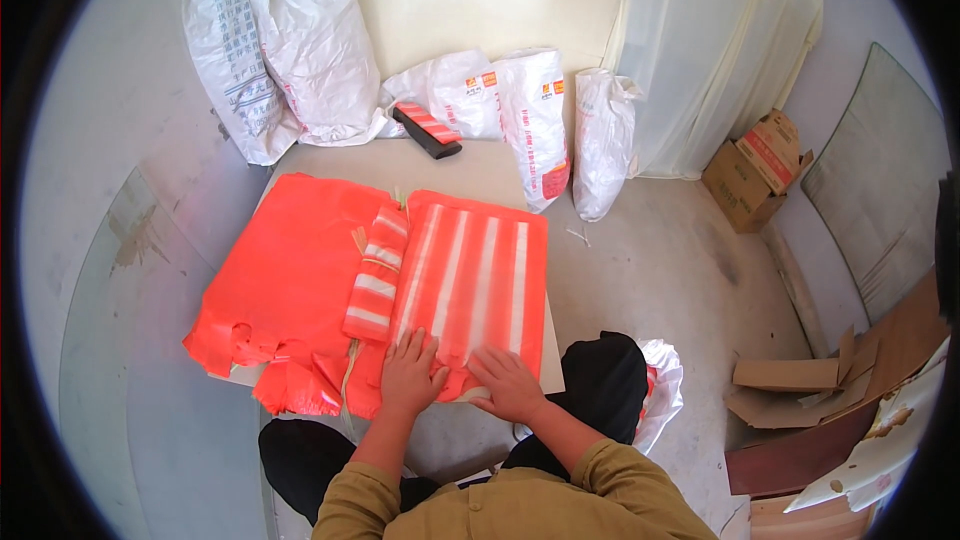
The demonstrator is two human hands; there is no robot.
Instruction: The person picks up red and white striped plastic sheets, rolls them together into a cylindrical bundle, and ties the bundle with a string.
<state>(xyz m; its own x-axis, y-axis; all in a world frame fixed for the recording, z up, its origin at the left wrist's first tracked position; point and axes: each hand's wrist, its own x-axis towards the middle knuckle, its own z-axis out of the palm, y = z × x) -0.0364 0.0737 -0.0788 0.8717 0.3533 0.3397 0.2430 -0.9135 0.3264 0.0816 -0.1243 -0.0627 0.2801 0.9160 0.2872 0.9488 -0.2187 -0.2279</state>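
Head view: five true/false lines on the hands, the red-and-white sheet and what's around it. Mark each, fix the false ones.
1. The left hand and right hand both lie on the near end of the striped sheet. True.
2. The striped sheet lies to the left of the plain red material. False: it lies to the right of it.
3. The right hand grips the striped roll. False: the right hand is on the striped sheet; the roll lies left of that sheet.
4. White sacks stand beyond the far side of the table. True.
5. The stacked cardboard boxes sit on the table. False: they are on the floor, off to the right.
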